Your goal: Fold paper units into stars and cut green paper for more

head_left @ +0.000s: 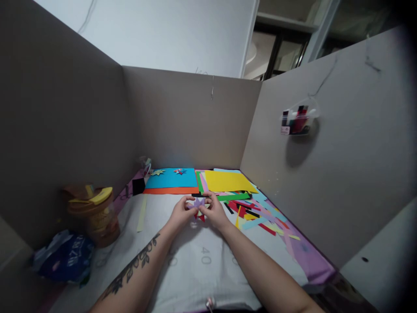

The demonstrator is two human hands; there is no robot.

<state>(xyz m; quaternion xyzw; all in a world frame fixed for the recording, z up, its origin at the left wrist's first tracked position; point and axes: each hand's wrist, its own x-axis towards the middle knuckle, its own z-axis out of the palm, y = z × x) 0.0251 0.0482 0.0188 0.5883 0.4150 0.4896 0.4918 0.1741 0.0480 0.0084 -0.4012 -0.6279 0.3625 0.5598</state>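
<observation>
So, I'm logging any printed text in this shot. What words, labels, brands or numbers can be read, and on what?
"40", turned sideways, on the white sheet.
Other numbers on that sheet: partly covered or too faint to read surely.
Pale letters on the blue bag: too blurred.
Label on the hanging clear container: too small.
Marks on the brown cup: unreadable.

I'm holding a small folded paper star [200, 203] near the middle of the frame, a little below center. It has pointed tips around it: lavender across the upper part, red along the bottom, and a pale greenish-white patch toward the right. It looks raised and layered rather than flat, with its lavender points spread out. I cover parts of both its sides, so I can't count all the tips.
</observation>
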